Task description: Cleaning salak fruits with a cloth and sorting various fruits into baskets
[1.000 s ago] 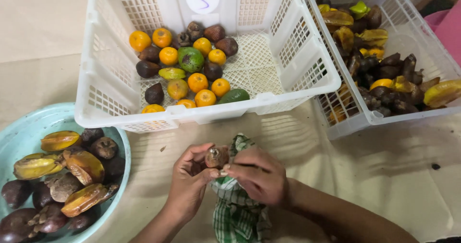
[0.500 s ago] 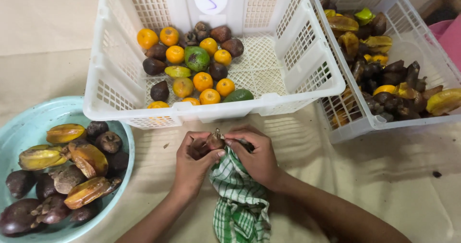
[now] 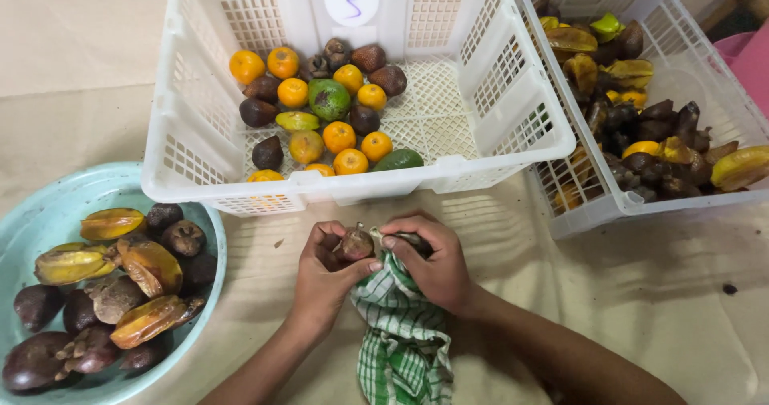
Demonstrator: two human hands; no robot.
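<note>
The left hand grips a small dark brown fruit between thumb and fingers, and the right hand presses a bunched green-and-white checked cloth against it, fingers closed on the cloth's upper end. Both hands sit low over the tan-covered worktop, just in front of the middle white basket.

Judging by how things lie, the work looks partly done. The middle white basket holds a modest cluster of orange, green and dark fruits at its left side, with much of its mesh floor bare. The pale blue basin to the left holds a heap of dark fruits and yellow star-shaped ones, and the second white basket on the right is well stocked with a similar mix. So a good many fruits appear unhandled, while the one in the hands is mid-wipe and not yet placed anywhere.
</note>
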